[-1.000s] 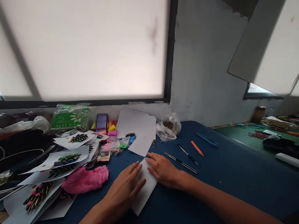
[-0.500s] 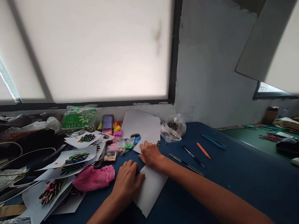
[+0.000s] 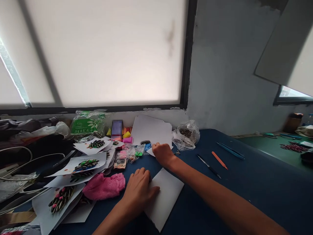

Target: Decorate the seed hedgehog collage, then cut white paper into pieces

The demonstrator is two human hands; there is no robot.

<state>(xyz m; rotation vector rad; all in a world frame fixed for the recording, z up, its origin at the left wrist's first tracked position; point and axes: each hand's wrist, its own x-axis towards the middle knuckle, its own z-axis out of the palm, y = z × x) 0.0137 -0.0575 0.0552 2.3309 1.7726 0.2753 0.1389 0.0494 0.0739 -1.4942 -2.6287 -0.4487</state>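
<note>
My left hand (image 3: pixel 139 187) lies palm down at the left edge of a small white sheet of paper (image 3: pixel 168 191). Its thumb stretches over the sheet, apart from the fingers. Farther back, my right hand (image 3: pixel 162 154) is closed beside the front of the larger white papers (image 3: pixel 151 130). A white paper corner shows under its knuckles, but what its fingers hold, if anything, is hidden. Left of my left hand lies a pink cloth (image 3: pixel 105 186). To the right of my right forearm are a black-and-clear pen (image 3: pixel 209 166) and an orange marker (image 3: pixel 220 160).
Papers bearing seed patterns (image 3: pixel 62 199) are piled at left, near cables and bags. Behind stand a green seed packet (image 3: pixel 88 123), colored clay packs (image 3: pixel 127 134) and a clear bag of seeds (image 3: pixel 187 134). Blue tweezers (image 3: pixel 230 150) lie at right. A green table (image 3: pixel 264 147) adjoins.
My right hand has left the small sheet, moved back, and closed. My left hand stays at the sheet's edge. The silver tool near the pen no longer shows; the view has shifted slightly.
</note>
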